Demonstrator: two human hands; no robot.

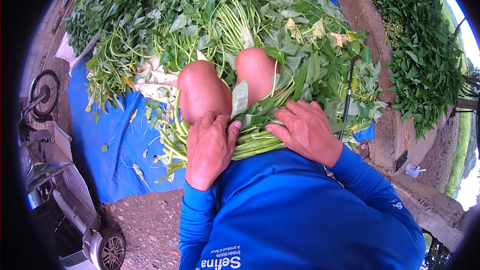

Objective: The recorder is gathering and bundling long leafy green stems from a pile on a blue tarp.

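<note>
soft daylight, blown-out sky (466, 26) at right, bent edges, dark rim

A blue tarp (120, 162) lies in daylight on gravelly ground (150, 220), a wheeled vehicle (82, 187) on its left, a concrete ledge (425, 202) on its right.

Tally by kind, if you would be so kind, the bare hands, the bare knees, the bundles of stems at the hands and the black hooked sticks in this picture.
Hands: 2, left hand and right hand
Knees: 2, left knee and right knee
Bundle of stems: 1
Hooked stick: 1
Total: 6
</note>
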